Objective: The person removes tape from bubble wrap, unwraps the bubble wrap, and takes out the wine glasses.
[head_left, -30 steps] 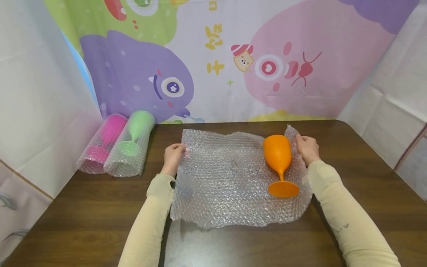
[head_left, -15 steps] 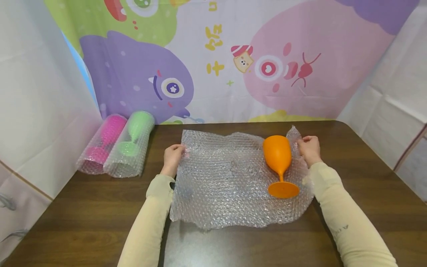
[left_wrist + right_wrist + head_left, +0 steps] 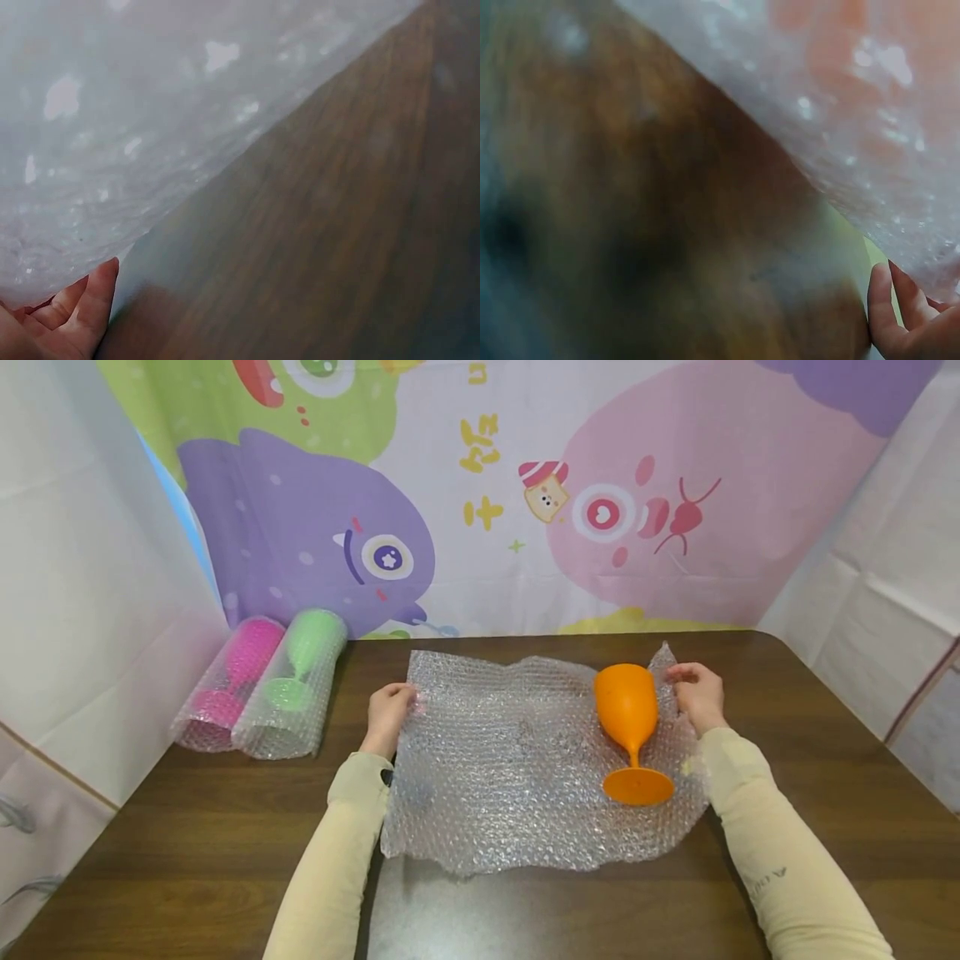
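A sheet of clear bubble wrap point(image 3: 495, 768) is spread over the table between the hands. On its right part lies an orange goblet point(image 3: 627, 706), its foot toward the person. The left hand point(image 3: 388, 714) pinches the sheet's left edge near the upper corner; in the left wrist view its fingertips point(image 3: 105, 281) meet the plastic. At the opposite edge the right hand point(image 3: 697, 695) pinches the sheet, whose upper corner sticks up beside the goblet. Orange shows blurred through the plastic in the right wrist view, above the right hand's fingers point(image 3: 881, 300).
At the table's back left, a pink goblet point(image 3: 251, 647) and a green goblet point(image 3: 303, 643) lie side by side, each rolled in bubble wrap. The brown wooden table point(image 3: 187, 860) meets a cartoon-printed cloth point(image 3: 480, 577) behind. White panels point(image 3: 67, 543) flank both sides.
The right hand has shifted slightly to the right, drawing the sheet's right edge and raised corner with it. The goblet has barely moved. The left hand keeps its place.
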A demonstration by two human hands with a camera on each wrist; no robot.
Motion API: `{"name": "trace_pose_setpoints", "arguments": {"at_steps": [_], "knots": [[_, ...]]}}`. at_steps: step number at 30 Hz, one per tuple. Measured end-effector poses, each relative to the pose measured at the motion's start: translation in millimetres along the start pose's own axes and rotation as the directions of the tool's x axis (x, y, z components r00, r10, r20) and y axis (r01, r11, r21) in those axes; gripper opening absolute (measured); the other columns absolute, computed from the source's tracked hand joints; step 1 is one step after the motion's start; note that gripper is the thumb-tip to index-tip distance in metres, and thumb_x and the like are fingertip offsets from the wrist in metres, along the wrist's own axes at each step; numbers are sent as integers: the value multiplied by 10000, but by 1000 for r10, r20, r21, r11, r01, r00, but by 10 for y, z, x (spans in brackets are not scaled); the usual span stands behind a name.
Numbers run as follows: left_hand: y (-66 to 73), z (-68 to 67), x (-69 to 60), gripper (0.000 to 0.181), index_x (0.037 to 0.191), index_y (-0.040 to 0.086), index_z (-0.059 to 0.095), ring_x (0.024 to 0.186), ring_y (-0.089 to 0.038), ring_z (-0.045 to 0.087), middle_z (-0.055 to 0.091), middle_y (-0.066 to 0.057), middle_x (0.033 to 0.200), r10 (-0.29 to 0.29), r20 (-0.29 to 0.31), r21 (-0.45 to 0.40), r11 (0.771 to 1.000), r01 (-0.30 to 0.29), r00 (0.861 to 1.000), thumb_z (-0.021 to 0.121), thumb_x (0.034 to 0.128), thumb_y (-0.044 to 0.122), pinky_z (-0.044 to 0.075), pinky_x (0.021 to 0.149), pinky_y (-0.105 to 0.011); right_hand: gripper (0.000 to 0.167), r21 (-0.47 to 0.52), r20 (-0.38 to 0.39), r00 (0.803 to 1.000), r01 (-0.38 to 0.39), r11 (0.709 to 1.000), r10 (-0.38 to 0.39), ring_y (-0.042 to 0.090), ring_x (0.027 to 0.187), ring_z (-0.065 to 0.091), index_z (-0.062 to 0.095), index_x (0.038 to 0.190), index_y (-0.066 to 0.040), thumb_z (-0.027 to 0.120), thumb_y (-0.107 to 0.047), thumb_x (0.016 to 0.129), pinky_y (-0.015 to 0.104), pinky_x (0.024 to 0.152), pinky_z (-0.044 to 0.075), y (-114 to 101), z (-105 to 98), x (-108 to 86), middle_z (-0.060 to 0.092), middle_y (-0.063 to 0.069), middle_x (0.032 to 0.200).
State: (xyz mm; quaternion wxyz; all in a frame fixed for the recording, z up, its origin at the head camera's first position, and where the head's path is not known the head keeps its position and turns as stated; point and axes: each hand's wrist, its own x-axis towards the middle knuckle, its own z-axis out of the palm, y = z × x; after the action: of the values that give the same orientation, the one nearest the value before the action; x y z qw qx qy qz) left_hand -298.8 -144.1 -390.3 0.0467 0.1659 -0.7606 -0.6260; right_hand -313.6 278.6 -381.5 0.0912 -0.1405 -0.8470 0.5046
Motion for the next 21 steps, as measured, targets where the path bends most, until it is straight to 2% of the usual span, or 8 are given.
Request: {"name": "trace_pose_setpoints", "arguments": {"at_steps": [8, 12, 15, 17, 21], "knots": [[-3, -1, -4, 291, 1100, -6, 578, 890, -175, 487, 550, -104, 1068, 1, 4, -7, 1000, -1, 1000, 487, 909, 193, 401, 796, -316, 403, -5, 62, 998, -11, 1000, 12, 72, 687, 435, 496, 1284, -18, 413, -49, 891, 140, 509, 375, 3, -20, 4, 480, 206, 1284], [-5, 4, -5, 299, 1114, -19, 569, 889, -173, 489, 547, -108, 1048, 12, -9, -7, 1000, -13, 1000, 489, 913, 188, 405, 786, -305, 424, -26, 93, 996, 2, 1000, 1, 167, 853, 488, 452, 1317, -6, 404, -81, 903, 159, 635, 383, -19, -13, -5, 452, 230, 1318], [-10, 11, -3, 303, 1126, -29, 561, 892, -176, 491, 544, -115, 1046, 20, -19, -14, 1000, -20, 1000, 489, 914, 175, 408, 786, -301, 455, -45, 126, 992, -2, 999, 8, 300, 1064, 440, 397, 1344, 19, 396, -104, 906, 266, 820, 422, -33, -9, -19, 412, 257, 1343], [-14, 14, 0, 304, 1135, -29, 556, 894, -176, 491, 543, -118, 1055, 18, -21, -20, 1000, -19, 1000, 487, 913, 168, 408, 786, -298, 485, -63, 152, 988, -17, 998, 26, 350, 1142, 424, 356, 1359, 40, 394, -119, 902, 373, 928, 407, -38, -12, -25, 391, 274, 1351], [-21, 18, 14, 317, 1160, -29, 537, 885, -175, 493, 544, -131, 1071, 20, -32, -15, 1000, -21, 999, 490, 897, 142, 408, 773, -289, 538, -107, 214, 974, -55, 993, 77, 411, 1217, 383, 279, 1378, 71, 402, -144, 901, 476, 1004, 342, -46, -25, -26, 334, 294, 1377]]}}
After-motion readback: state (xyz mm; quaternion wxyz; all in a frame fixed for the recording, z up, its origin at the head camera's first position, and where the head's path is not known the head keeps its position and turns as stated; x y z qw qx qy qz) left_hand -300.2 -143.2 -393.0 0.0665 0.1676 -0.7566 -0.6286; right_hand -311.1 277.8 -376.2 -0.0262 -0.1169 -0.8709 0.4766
